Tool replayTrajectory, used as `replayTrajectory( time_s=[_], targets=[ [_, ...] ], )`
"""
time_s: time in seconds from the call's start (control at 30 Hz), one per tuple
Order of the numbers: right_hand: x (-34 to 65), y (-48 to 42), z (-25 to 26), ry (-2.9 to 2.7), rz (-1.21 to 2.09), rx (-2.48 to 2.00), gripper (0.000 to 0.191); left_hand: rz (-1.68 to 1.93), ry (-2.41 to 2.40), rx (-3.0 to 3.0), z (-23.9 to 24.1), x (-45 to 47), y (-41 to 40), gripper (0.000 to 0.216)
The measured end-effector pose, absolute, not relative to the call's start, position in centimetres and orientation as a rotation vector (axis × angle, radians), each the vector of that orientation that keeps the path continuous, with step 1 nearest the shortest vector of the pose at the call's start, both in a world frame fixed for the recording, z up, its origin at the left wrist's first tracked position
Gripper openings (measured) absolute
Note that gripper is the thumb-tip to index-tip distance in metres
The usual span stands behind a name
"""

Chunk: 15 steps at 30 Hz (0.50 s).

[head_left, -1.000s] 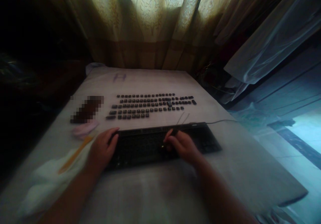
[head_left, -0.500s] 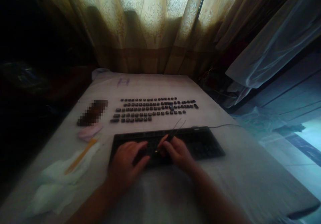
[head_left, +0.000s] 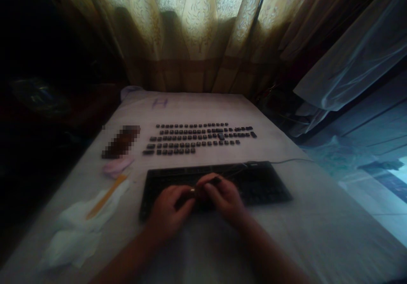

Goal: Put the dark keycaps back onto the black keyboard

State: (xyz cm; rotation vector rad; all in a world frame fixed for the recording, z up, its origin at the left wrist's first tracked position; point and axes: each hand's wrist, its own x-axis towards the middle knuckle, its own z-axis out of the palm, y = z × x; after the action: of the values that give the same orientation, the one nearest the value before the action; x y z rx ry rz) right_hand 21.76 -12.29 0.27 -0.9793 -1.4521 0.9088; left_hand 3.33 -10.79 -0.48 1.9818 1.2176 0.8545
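Observation:
A black keyboard lies under both of my hands near the front of the table. My right hand is closed on a wire keycap puller. It is a slim dark tool with thin wire prongs pointing up and right over the keyboard. A small shiny gold-coloured spot shows between the two hands. Close to it, my left hand has its thumb and fingertips drawn together; what they pinch is too dark to make out. Several loose black keycaps stand in rows behind the keyboard.
On the left lie a blurred-out dark object, a pink cloth, and a yellow-orange stick on crumpled white tissue. A cable runs off right. Curtains hang behind the pale-covered table.
My right hand has turned the puller, so its prongs now lie lower, to the right. The left fingers have closed and come near the right hand. The view has shifted slightly.

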Motion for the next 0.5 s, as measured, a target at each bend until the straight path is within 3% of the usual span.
replayTrajectory(
  time_s=[0.17, 0.37, 0.5],
  targets=[
    [22.5, -12.1, 0.5, -1.384, 0.756, -1.098, 0.012, 0.795, 1.198, 1.782, 0.0, 3.0, -10.8, 0.021],
    [22.3, -12.7, 0.9, -1.569, 0.779, -1.16, 0.018, 0.746, 1.131, 1.503, 0.0, 2.8, -10.9, 0.031],
    [20.9, -13.1, 0.6, -1.677, 0.699, -1.111, 0.009, 0.81, 1.117, 1.521, 0.1, 2.7, -10.9, 0.028]
  ],
)
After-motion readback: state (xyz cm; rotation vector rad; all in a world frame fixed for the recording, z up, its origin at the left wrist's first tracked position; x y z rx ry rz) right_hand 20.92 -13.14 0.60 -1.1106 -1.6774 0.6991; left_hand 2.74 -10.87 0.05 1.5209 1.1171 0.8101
